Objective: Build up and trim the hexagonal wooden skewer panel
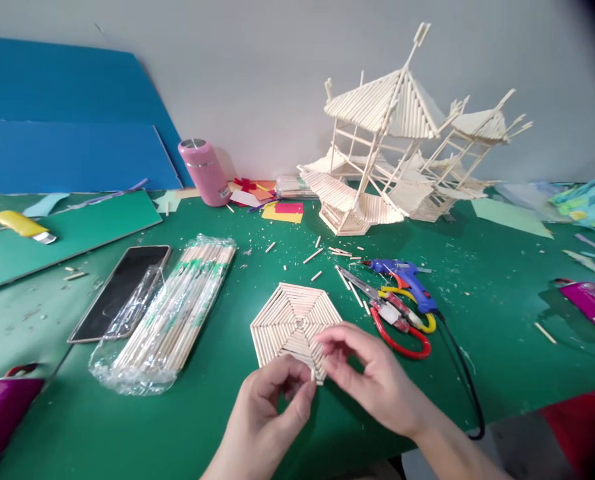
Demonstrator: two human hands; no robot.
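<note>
On the near middle of the green table (202,433), a flat many-sided panel of thin wooden sticks (287,320) lies before the person, its sticks laid in wedges around a small centre; the left hand (272,417) is at its near edge, thumb and forefinger closed together on a short piece of stick (313,375); the right hand (372,373) is over the panel's right side, its fingers bent and loosely parted, and whether they hold anything I cannot tell; stick offcuts (313,255) are scattered beyond the panel; to the right lie a cutting tool with red and yellow handles (402,345) and, just beside it, a blue glue gun (410,283) with a black cord; to the left, a clear bag of sticks (177,313) partly overlaps a dark phone (122,287); farther back stand a pink flask (206,175) and a tiered stick model with pointed roofs (377,107), coloured paper (282,212) lying between them; a yellow-handled cutter (17,223) rests on a green board (77,233) at the far left, in front of blue boards (72,153).
</note>
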